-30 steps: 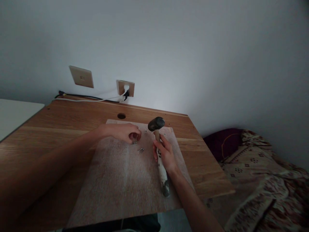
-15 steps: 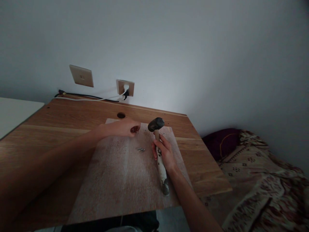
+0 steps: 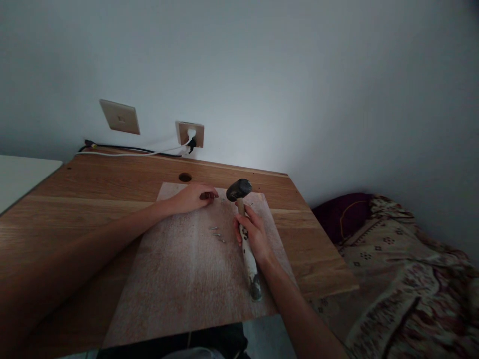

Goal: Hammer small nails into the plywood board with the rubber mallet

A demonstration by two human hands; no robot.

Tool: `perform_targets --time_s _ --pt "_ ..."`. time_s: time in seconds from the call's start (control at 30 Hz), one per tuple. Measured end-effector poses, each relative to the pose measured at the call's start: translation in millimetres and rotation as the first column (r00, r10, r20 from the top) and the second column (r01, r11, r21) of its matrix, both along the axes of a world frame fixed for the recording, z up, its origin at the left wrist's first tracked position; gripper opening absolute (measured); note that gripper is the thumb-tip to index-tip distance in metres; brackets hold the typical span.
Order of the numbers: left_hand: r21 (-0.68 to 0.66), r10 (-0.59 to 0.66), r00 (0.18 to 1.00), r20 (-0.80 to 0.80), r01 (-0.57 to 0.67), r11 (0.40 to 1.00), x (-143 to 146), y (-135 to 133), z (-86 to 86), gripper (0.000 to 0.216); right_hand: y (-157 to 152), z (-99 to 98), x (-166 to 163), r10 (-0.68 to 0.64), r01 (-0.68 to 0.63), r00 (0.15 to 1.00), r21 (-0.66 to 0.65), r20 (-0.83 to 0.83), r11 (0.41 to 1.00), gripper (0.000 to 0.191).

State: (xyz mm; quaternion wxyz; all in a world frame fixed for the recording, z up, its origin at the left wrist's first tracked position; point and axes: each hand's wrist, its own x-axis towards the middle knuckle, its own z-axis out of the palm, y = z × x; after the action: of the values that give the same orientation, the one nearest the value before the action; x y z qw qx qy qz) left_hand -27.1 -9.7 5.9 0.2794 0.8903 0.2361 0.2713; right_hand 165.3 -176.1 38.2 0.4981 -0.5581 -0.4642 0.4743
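Observation:
My right hand [image 3: 253,230] is wrapped round the upper part of the worn, pale handle of a hammer [image 3: 247,254]. The hammer's dark, blunt head points up and away from me, above the far part of a reddish-brown board [image 3: 179,279]. My left hand [image 3: 192,198] rests at the far side of this board, fingers curled and pressed together in a pinch. Whatever lies between those fingertips is too small to make out. Several small nails [image 3: 217,235] lie loose on the board between my two hands.
Under the board is a wooden desk [image 3: 318,259] with a round cable hole [image 3: 184,177]. Cables [image 3: 130,152] run along the wall to a socket [image 3: 190,133]. A white surface [image 3: 26,177] stands at left, and a patterned blanket [image 3: 396,279] lies at right.
The nails, bunched together before, now lie spread apart on the board. My left hand's fingers have shifted from a tight curl to a forward pinch. The hammer stays in my right hand.

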Motion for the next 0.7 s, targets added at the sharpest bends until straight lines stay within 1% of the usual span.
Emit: perform_targets --time_s 0.17,0.3,0.43,0.53,0.63,0.7 --pt "-0.043 0.014 1.0 -0.002 -0.014 0.999 -1.3 1.9 0.3 0.007 5.6 5.0 -2.8 -0.009 0.009 1.0 -0.006 -0.025 1.0 0.024" --pt "-0.01 0.0 1.0 -0.01 -0.001 1.0 -1.3 0.9 1.5 0.006 16.0 11.3 -6.6 0.013 -0.013 1.0 -0.017 -0.024 1.0 0.025" --pt "-0.028 0.015 1.0 -0.005 -0.015 1.0 -0.9 -0.8 0.8 0.007 19.1 8.2 -14.1 0.028 -0.028 0.998 -0.005 -0.047 1.0 0.022" --pt "-0.084 0.024 1.0 0.002 -0.024 0.996 -0.2 -1.7 -0.8 0.016 15.6 3.2 -18.7 0.043 -0.043 0.996 0.006 -0.084 0.999 0.02" --pt "-0.136 0.053 0.998 0.038 -0.048 0.99 0.7 -2.1 -2.0 0.033 12.3 1.8 -20.2 0.045 -0.039 0.983 0.035 -0.177 0.999 0.019" --pt "-0.145 0.066 0.997 0.04 -0.06 0.988 0.9 -1.7 -2.4 0.039 11.8 1.8 -20.2 0.047 -0.034 0.973 0.063 -0.227 0.997 0.02"
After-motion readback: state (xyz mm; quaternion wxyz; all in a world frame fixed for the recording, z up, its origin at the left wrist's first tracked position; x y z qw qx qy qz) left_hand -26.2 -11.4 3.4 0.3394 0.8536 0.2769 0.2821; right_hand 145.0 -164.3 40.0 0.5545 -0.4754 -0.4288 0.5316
